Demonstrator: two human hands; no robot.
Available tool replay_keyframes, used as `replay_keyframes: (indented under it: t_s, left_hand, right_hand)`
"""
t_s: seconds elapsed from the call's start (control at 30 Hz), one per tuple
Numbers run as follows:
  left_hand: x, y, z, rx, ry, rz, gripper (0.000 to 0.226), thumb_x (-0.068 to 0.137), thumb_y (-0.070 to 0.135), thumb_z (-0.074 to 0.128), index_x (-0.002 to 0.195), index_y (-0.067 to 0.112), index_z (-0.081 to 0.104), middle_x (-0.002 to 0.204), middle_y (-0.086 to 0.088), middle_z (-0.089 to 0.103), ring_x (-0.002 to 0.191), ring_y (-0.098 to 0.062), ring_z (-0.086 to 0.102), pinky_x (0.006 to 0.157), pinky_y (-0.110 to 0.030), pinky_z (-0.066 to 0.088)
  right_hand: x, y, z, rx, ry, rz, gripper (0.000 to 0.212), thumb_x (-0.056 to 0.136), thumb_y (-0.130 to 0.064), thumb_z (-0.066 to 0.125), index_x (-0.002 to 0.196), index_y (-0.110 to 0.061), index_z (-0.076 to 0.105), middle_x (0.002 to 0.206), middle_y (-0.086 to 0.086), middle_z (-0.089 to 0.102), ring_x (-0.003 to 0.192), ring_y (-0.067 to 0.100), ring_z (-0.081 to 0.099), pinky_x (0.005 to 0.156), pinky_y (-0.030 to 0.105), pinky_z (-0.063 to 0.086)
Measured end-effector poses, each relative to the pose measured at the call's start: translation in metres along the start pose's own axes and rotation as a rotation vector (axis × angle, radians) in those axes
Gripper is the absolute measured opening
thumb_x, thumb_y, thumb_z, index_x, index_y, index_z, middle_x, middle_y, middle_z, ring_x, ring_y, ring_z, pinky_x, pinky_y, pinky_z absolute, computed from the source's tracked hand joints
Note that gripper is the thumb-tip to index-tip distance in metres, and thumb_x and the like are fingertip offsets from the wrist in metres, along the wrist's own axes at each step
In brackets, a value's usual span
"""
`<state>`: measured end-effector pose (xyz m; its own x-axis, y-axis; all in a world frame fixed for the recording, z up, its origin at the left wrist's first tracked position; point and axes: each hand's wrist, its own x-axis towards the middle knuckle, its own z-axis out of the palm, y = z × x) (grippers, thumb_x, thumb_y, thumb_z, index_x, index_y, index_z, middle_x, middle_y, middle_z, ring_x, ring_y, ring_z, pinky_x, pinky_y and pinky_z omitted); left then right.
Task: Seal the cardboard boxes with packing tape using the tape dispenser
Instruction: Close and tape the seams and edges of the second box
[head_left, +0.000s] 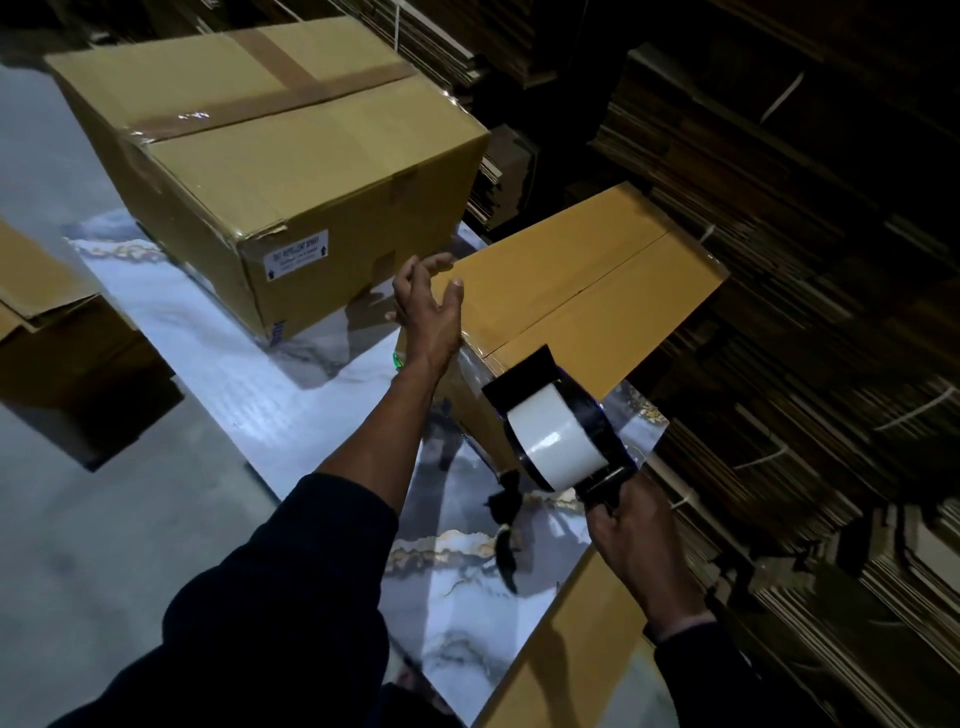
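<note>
Head cam, working outward from the body: the right hand (631, 525) has its fingers wrapped round the handle of the tape dispenser (558, 431), whose front end sits at the near edge of the small box (582, 291), right where the centre seam starts. Left hand (428, 306) rests on the box's near-left corner, thumb on the lid and the other fingers loosely spread, gripping nothing. My take for this stroke: lean into that corner so the box can't skate on the glossy marble-look counter (291, 395), line the roll up with the seam, keep the dispenser low and pull in one steady run, leaving overhang on both ends. Further back, the big box (291, 171) already has brown tape along its seam.
</note>
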<state>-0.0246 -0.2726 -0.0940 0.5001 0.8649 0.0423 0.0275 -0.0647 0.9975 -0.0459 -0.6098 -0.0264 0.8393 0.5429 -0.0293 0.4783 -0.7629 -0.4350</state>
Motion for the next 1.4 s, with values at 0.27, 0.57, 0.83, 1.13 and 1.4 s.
replay_keyframes:
  t_s: [0.27, 0.57, 0.83, 1.13, 1.4]
  left_hand:
    - [-0.013, 0.024, 0.004, 0.593, 0.127, 0.303, 0.034, 0.099, 0.027, 0.058, 0.133, 0.024, 0.061, 0.17, -0.016, 0.017, 0.16, -0.037, 0.003, 0.123, -0.061, -0.014]
    - [-0.045, 0.027, 0.035, 1.049, -0.116, 0.4, 0.06, 0.108, 0.045, 0.023, 0.155, 0.015, 0.044, 0.169, -0.011, 0.03, 0.16, -0.03, 0.013, 0.119, -0.072, -0.004]
    - [-0.046, 0.039, 0.031, 1.166, -0.165, 0.35, 0.061, 0.11, 0.046, 0.017, 0.16, 0.018, 0.036, 0.171, -0.01, 0.023, 0.16, -0.031, 0.008, 0.119, -0.072, -0.012]
    - [-0.046, 0.042, 0.027, 1.174, -0.197, 0.358, 0.064, 0.108, 0.048, 0.014, 0.158, 0.018, 0.04, 0.171, -0.011, 0.024, 0.16, -0.03, 0.009, 0.118, -0.074, -0.004]
    - [-0.059, 0.051, 0.032, 1.187, -0.269, 0.451, 0.07, 0.106, 0.051, 0.009, 0.154, 0.012, 0.041, 0.172, -0.014, 0.018, 0.159, -0.041, -0.001, 0.112, -0.078, -0.02]
  right_hand:
    - [0.004, 0.033, 0.02, 0.011, -0.056, 0.06, 0.029, 0.079, -0.019, 0.059, 0.094, 0.006, 0.058, 0.086, 0.024, 0.064, 0.08, 0.037, 0.065, 0.058, 0.052, 0.051]
    - [-0.003, 0.005, 0.006, 0.099, -0.007, -0.006, 0.04, 0.073, -0.003, 0.063, 0.057, -0.011, 0.028, 0.053, -0.006, 0.023, 0.05, 0.009, 0.018, 0.047, 0.028, 0.017]
    - [-0.012, 0.021, -0.005, 0.104, -0.008, -0.048, 0.017, 0.079, -0.017, 0.062, 0.069, -0.026, 0.052, 0.062, -0.011, 0.048, 0.059, 0.01, 0.048, 0.055, 0.03, 0.043]
    - [-0.039, 0.07, -0.007, 0.087, -0.053, 0.028, 0.027, 0.079, -0.003, 0.067, 0.099, -0.019, 0.075, 0.086, -0.006, 0.075, 0.085, 0.015, 0.073, 0.073, 0.034, 0.059]
    - [-0.032, 0.067, 0.0, 0.295, -0.084, 0.196, 0.009, 0.069, -0.011, 0.06, 0.068, -0.02, 0.06, 0.063, -0.001, 0.061, 0.069, 0.015, 0.056, 0.062, 0.032, 0.045]
